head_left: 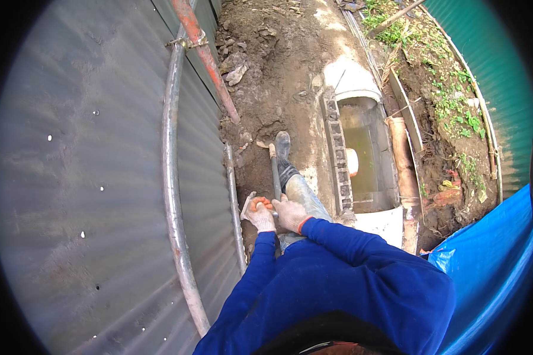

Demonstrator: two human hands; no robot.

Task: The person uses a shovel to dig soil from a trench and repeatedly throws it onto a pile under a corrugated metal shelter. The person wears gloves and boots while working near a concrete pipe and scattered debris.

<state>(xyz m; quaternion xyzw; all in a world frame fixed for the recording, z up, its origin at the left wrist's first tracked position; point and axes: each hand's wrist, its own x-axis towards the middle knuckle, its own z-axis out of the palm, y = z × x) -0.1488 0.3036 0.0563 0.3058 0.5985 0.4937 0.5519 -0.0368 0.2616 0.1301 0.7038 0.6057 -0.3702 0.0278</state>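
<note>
My left hand (pixel 262 215), in a pale knit glove with orange-coated fingers, is curled closed close to my right hand. What it holds is hidden; a pale, bent flat piece (pixel 247 205) shows right beside its fingers. My right hand (pixel 291 213), gloved the same way, is wrapped round the grey shaft of a long-handled digging tool (pixel 276 177). The tool slants forward from my hands, and its mud-coloured head rests at the soil beside my dark rubber boot (pixel 283 145). The exact kind of head is too small to tell.
Corrugated grey sheeting (pixel 95 177) and metal pipes (pixel 173 148) stand close on my left, with a red pole (pixel 204 56) ahead. To my right, hollow blocks (pixel 337 154) edge a water-filled pit (pixel 361 139), beside an orange-brown pipe (pixel 404 160) and blue tarp (pixel 485 254).
</note>
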